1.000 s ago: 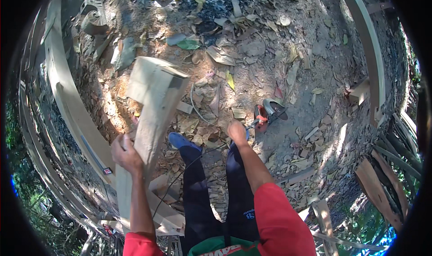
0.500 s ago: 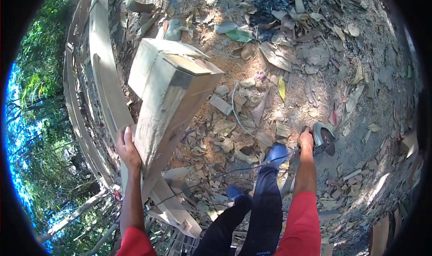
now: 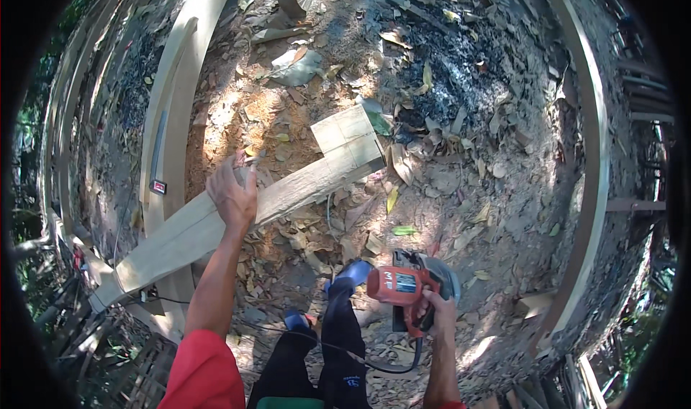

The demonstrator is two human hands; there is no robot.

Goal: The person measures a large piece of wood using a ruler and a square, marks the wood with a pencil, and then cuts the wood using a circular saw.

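Note:
A thick pale wooden beam (image 3: 309, 186) lies slanted from the lower left toward the middle, with a square block-like end (image 3: 350, 135) marked by thin lines. My left hand (image 3: 234, 192) lies across the beam's middle, its fingers reaching over the far edge; their tips are hard to make out. In my right hand (image 3: 437, 310) is a red circular saw (image 3: 396, 287), gripped by its rear handle. The saw is held to the right of my feet, apart from the beam. Its blade is mostly hidden under the grey guard (image 3: 446, 276).
Long planks (image 3: 180, 107) run along the left, with a small red-and-black item (image 3: 158, 187) on one. Another long beam (image 3: 594, 121) curves down the right. Dark ash (image 3: 446, 78), sawdust and dry leaves cover the ground. A black cable (image 3: 288, 331) crosses my legs.
The beam has come down from its raised tilt, its block end now farther right. My right hand has brought the saw nearer and turned it. The view has shifted.

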